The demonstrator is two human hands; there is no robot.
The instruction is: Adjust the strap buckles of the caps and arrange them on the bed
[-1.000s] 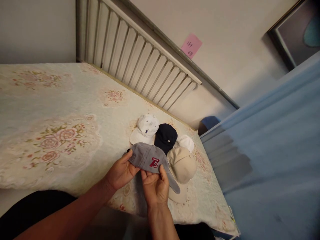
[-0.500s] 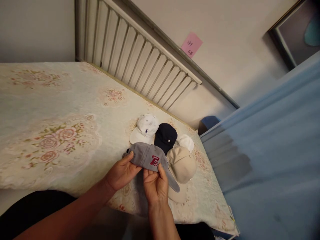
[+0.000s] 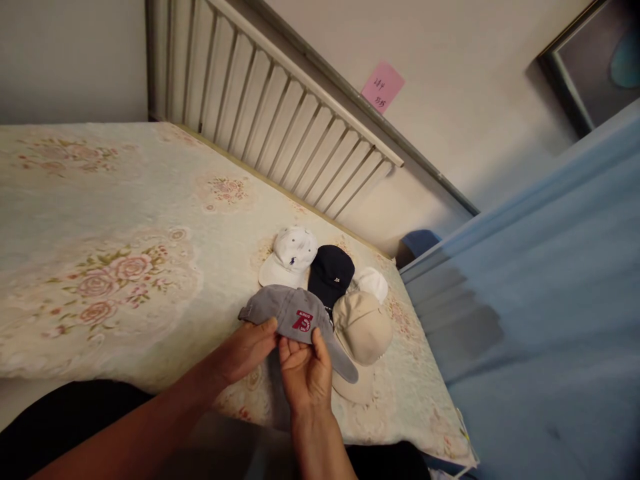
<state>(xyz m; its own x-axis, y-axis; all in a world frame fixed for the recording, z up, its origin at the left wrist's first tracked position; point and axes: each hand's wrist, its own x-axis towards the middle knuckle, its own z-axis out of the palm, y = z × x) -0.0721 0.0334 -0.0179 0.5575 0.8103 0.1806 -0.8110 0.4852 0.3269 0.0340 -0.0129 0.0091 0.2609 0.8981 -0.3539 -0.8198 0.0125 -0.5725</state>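
Observation:
Both my hands hold a grey cap (image 3: pixel 287 312) with a red logo, just above the bed. My left hand (image 3: pixel 247 349) grips its near rim from below, thumb on the crown. My right hand (image 3: pixel 304 371) pinches the front by the brim, which points right. Behind the grey cap lie a white cap (image 3: pixel 290 255) with a small dark emblem, a dark navy cap (image 3: pixel 331 271), a beige cap (image 3: pixel 363 327) and another white cap (image 3: pixel 373 283), close together on the bed.
The bed (image 3: pixel 115 267) has a pale floral cover. A slatted white headboard (image 3: pixel 280 120) runs along the far side. A pink note (image 3: pixel 383 87) sticks on the wall. A blue surface (image 3: pixel 540 313) fills the right.
The grey cap has shifted a little to the left and up. My left hand slid lower under its rim, and my right hand moved slightly left with it.

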